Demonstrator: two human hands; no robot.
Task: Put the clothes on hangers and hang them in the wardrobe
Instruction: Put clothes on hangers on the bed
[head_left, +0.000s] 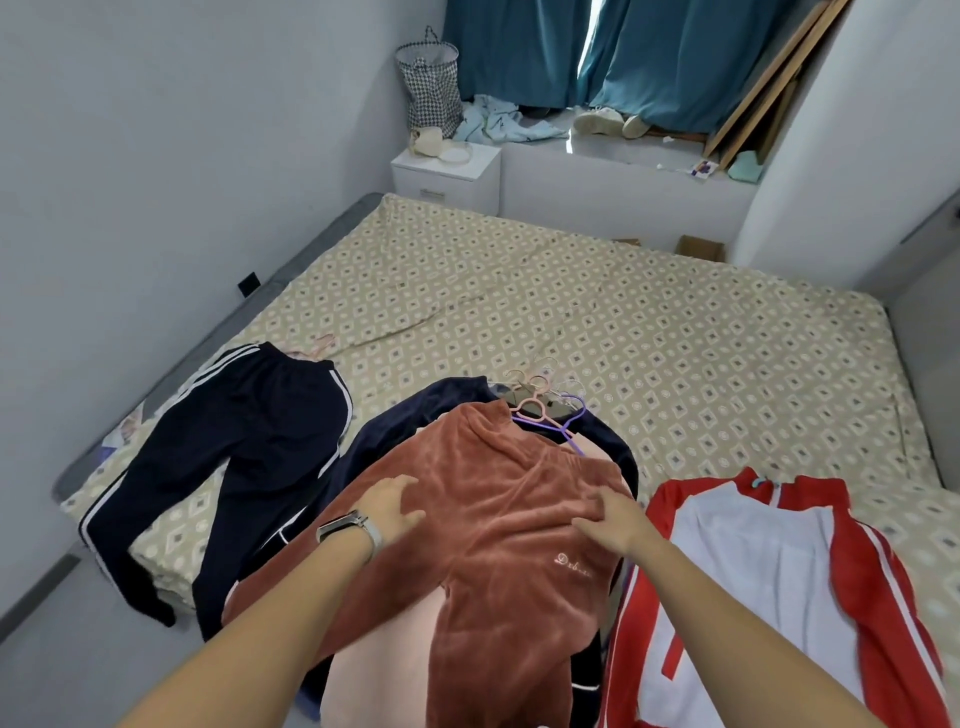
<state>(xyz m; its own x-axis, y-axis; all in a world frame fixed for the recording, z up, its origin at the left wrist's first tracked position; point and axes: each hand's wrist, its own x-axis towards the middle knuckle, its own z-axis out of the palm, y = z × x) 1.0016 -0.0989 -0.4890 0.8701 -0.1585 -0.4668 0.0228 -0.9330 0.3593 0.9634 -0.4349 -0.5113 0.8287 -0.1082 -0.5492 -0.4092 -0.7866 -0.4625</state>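
You are pressing both hands flat on the rust-brown velvet garment (498, 525) lying at the lower centre of the frame: your left hand (392, 506), fingers spread wide, is resting on its left side, and your right hand (613, 519), fingers loosely extended, is touching its right side. A cluster of hangers (545, 410) is lying just above it. Dark striped trousers (234, 457) are lying at the left, a red-and-white jacket (779, 587) at the lower right, all on the patterned bed sheet (649, 322).

home bedroom: big bed (571, 291) w/ patterned sheet, white nightstand (447, 179), teal curtains (623, 57), laundry basket (431, 85) by window
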